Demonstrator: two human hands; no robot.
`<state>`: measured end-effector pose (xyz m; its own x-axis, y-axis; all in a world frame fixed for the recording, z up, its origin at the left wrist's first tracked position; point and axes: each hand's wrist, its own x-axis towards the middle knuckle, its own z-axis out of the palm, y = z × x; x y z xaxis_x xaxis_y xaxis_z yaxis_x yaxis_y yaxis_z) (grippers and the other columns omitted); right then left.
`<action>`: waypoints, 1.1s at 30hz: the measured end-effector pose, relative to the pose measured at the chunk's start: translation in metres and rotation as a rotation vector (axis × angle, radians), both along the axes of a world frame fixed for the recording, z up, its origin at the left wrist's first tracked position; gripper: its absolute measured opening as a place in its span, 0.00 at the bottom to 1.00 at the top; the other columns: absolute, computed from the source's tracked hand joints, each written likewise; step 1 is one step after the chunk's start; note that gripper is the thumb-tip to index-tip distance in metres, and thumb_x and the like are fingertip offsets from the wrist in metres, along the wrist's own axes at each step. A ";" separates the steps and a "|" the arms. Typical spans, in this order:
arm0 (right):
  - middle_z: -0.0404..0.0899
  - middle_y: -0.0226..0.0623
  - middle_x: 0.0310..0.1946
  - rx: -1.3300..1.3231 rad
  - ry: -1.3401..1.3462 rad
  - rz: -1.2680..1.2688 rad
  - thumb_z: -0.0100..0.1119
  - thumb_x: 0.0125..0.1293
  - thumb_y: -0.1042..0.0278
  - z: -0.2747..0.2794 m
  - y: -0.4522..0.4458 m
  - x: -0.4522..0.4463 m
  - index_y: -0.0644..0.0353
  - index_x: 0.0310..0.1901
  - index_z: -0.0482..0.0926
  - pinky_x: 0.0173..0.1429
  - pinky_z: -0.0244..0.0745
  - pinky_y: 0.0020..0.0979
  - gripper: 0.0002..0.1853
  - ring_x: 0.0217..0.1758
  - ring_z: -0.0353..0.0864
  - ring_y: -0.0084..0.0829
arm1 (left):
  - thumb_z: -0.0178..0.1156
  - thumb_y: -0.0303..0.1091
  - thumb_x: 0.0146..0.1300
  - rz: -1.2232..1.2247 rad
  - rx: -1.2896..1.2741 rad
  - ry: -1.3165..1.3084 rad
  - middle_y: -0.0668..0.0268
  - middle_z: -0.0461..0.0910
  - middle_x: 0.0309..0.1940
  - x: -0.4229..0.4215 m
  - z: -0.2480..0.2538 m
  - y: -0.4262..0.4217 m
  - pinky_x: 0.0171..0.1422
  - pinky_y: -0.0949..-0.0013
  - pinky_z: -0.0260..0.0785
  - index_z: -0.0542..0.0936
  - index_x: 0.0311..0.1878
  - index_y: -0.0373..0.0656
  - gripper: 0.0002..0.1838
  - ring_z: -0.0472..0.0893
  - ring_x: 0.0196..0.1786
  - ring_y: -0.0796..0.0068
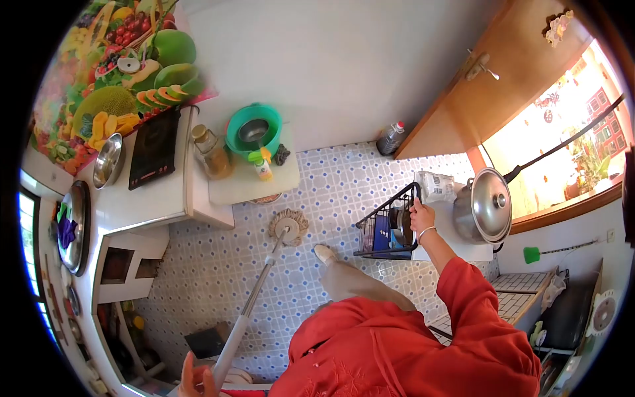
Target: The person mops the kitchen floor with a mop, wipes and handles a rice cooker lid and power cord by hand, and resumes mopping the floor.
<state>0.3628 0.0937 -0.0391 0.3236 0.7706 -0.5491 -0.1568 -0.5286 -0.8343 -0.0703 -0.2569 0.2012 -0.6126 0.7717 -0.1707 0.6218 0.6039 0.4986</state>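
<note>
My right hand (421,218) is closed on the top rail of a black wire rack (387,225), which holds a blue item and dark pan-like things. At the bottom left edge my left hand (195,377), partly cut off, is at the upper end of a mop (246,308), its fingers curled by the pole. The mop's round string head (289,228) lies on the tiled floor, ahead of my shoe (324,254). Beside the rack, a large lidded steel pot (483,205) stands on a white surface.
On the left, a counter (142,208) carries an induction cooker (155,149) and a steel bowl (109,161). A low stand holds a green basin (274,135), a spray bottle (262,165) and a jar (211,153). A dark bottle (390,139) stands by the wooden door (456,99).
</note>
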 end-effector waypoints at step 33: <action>0.56 0.25 0.10 0.153 0.234 -0.256 0.59 0.51 0.62 -0.010 0.269 -0.163 0.58 0.22 0.63 0.11 0.51 0.24 0.14 0.08 0.53 0.19 | 0.53 0.35 0.61 0.234 -0.085 -0.177 0.66 0.79 0.31 -0.021 0.043 0.128 0.29 0.79 0.63 0.69 0.57 0.40 0.20 0.71 0.27 0.84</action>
<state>0.2000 0.3628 -0.0495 0.3961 0.7596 -0.5159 -0.4632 -0.3198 -0.8265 -0.0915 -0.1290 0.2445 -0.7267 0.5919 -0.3486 0.3690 0.7644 0.5287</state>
